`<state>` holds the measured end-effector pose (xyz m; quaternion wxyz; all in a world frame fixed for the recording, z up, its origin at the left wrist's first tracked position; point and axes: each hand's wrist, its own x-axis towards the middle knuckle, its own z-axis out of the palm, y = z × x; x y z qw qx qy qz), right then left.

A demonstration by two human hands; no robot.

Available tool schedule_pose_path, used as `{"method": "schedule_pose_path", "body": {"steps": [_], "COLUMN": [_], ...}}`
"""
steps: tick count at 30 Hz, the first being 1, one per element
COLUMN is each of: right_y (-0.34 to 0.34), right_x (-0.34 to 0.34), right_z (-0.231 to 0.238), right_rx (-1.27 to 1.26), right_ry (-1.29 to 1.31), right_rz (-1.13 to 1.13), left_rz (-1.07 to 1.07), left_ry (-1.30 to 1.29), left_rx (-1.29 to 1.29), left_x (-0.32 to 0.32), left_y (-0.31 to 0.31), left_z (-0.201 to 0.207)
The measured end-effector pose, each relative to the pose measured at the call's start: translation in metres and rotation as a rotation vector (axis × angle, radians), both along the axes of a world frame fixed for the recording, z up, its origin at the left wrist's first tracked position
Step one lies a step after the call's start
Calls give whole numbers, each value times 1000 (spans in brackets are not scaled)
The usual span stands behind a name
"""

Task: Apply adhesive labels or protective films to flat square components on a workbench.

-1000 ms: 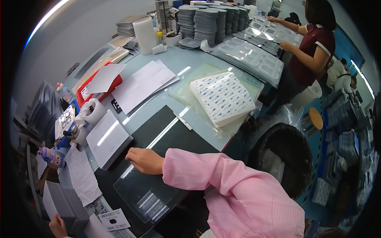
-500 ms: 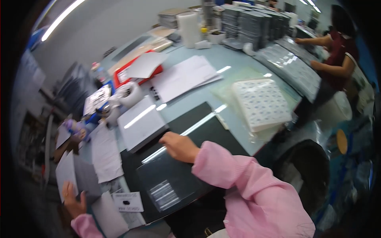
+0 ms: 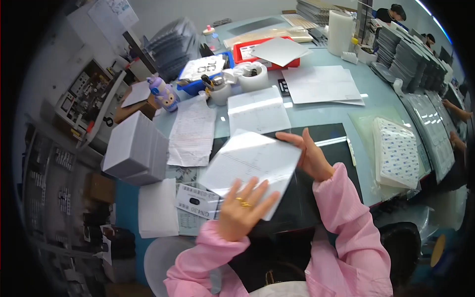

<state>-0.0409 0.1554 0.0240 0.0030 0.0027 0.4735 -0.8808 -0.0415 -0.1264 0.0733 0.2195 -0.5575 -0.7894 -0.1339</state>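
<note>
A glossy white sheet (image 3: 255, 156) with faint printed lines is tilted above the black mat (image 3: 331, 140), between my two hands. My left hand (image 3: 242, 210), a gold ring on one finger, lies over its near side with fingers spread. At the far right corner, my right hand (image 3: 314, 156) holds the sheet by its edge; part of the grip is hidden. Just beyond lies a stack of white sheets (image 3: 259, 113). A larger block of white sheets (image 3: 129, 143) stands at the left, past a crumpled handwritten paper (image 3: 192, 131).
Beside my left arm are a printed white card (image 3: 190, 190) and blank paper (image 3: 158, 208). A red tray (image 3: 242, 51), blue tray (image 3: 193, 88), tape rolls (image 3: 254, 76) and a purple bottle (image 3: 163, 93) stand farther back. Right lies a plastic-wrapped patterned pack (image 3: 396, 153); another person's hands (image 3: 457, 111) are beyond.
My view has swung left. My left hand has come from the white block at the left to the middle, where the white sheet now is. My right hand has risen to its edge.
</note>
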Motion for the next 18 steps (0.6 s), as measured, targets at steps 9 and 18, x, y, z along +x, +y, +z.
{"method": "schedule_pose_path", "body": {"steps": [9, 18], "right_y": [8, 7], "right_x": [-4, -4], "right_z": [-7, -5], "right_rx": [315, 384], "right_ry": [-193, -278], "right_rz": [-157, -202], "left_rz": [7, 236], "left_ry": [-414, -1767], "left_rx": [77, 747], "left_x": [52, 40], "left_y": [10, -36], "left_z": [-42, -58]}}
